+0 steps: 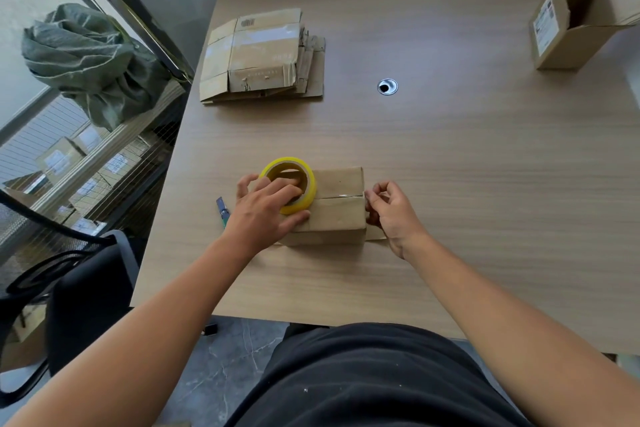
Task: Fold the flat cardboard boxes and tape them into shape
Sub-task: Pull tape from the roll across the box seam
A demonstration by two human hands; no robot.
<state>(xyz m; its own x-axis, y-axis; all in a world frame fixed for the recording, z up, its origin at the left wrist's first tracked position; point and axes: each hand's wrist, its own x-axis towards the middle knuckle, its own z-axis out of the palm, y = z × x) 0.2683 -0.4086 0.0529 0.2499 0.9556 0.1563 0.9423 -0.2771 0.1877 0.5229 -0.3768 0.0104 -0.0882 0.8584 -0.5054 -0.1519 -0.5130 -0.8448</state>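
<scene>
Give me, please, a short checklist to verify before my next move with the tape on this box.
1. The top flaps of the box closed and meeting at the seam: ok.
2. The tape roll under control: ok, the left hand grips it on the box, fingers through its core.
3. The tape end anchored: ok, the right hand pinches it at the box's right edge.
4. Tape flat along the whole seam: cannot tell, clear tape barely shows.
5. The cutter within reach: ok, it lies beside the left hand.
6. Bottom of the box taped: cannot tell, hidden.
</scene>
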